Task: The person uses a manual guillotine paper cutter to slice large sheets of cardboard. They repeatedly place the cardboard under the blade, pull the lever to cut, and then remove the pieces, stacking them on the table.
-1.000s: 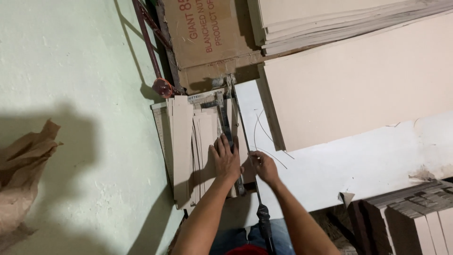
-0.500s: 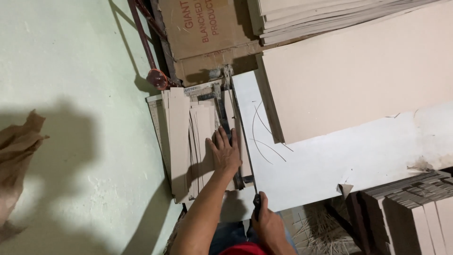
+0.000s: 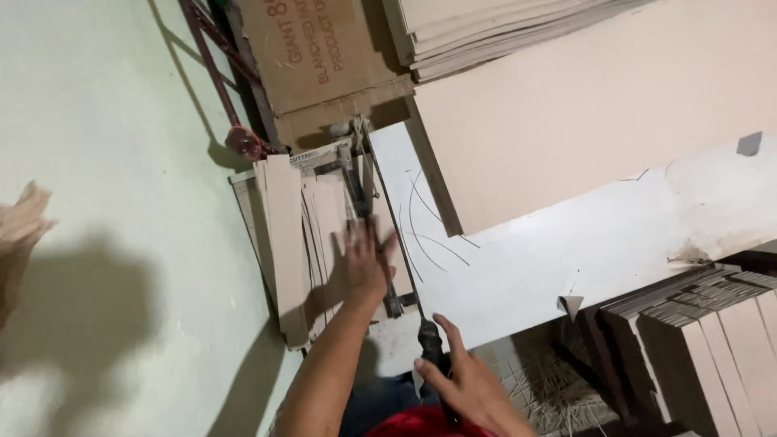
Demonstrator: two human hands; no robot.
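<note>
Large beige board (image 3: 583,105) leans over the white surface (image 3: 566,259). Paper cutter (image 3: 324,235) sits at the surface's left end, cardboard strips (image 3: 285,243) stacked on it. Left hand (image 3: 364,260) lies flat, fingers spread (blurred), apparently pressing the strips. Right hand (image 3: 461,380) has its grip closed around the cutter's black handle (image 3: 429,344).

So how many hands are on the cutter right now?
2: left hand pressing flat on the cardboard strips; right hand gripping the cutter handle near the bottom.
</note>
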